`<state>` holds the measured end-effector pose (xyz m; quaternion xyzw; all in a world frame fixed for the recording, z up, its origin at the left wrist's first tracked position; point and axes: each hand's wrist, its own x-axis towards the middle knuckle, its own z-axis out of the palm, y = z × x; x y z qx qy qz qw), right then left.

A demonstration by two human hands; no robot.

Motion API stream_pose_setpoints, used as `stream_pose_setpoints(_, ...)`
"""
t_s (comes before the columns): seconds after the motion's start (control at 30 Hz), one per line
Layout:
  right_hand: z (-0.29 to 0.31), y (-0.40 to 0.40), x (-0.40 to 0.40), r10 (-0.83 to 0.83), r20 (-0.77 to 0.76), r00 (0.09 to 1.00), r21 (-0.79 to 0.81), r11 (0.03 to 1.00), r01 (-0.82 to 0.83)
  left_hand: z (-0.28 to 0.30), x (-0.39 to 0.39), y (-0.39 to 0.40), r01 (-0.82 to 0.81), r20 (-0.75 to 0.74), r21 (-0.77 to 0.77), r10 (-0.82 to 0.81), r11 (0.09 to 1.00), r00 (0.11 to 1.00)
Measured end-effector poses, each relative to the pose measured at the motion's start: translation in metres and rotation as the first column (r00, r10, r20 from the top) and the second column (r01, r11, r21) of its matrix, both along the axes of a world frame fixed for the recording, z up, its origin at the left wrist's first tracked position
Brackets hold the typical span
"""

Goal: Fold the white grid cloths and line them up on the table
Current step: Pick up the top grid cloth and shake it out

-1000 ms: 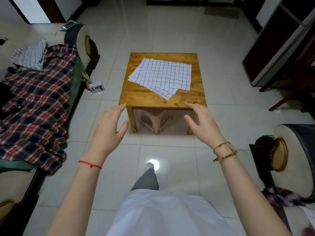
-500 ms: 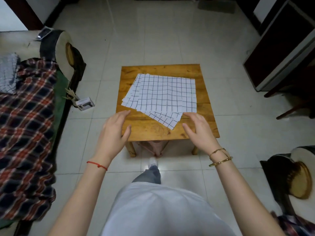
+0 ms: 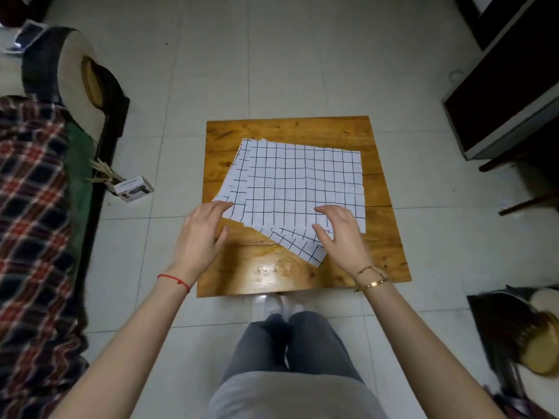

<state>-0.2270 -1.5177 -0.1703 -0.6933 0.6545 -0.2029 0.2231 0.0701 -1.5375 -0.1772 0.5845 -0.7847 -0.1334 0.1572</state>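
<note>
Your left hand and right hand hover with a wide, loose grip that holds nothing, fingertips at the near edge of the white grid cloths, which lie flat and overlapping in a skewed pile on the middle of the wooden surface. If you pinch here, you could well catch two layers at once, or drag the whole pile toward you, since the sheets sit directly on one another. How many cloths are stacked is hard to tell, because the top one covers all but a few edges and one corner.
</note>
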Motion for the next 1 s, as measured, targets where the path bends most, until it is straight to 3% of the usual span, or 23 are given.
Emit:
stream_pose_setpoints(0.27,-0.087,-0.073,0.027,0.052,-0.026,0.998,0.161,0.986,-0.047,-0.093,0.000,-0.074,0.023,0.014,0.132,-0.025,0.991,1.000)
stream_pose_setpoints(0.63,-0.243,-0.099,0.028,0.089,-0.012,0.996,0.275,0.958,-0.082,-0.245,-0.014,-0.117,0.053,0.072,0.375,-0.086,0.926,0.994)
stream_pose_setpoints(1.0,-0.291,-0.124,0.061,0.184,-0.069,0.980,0.157,0.973,-0.172,-0.282,-0.010,-0.139,0.089,0.028,0.323,-0.103,0.942,0.994)
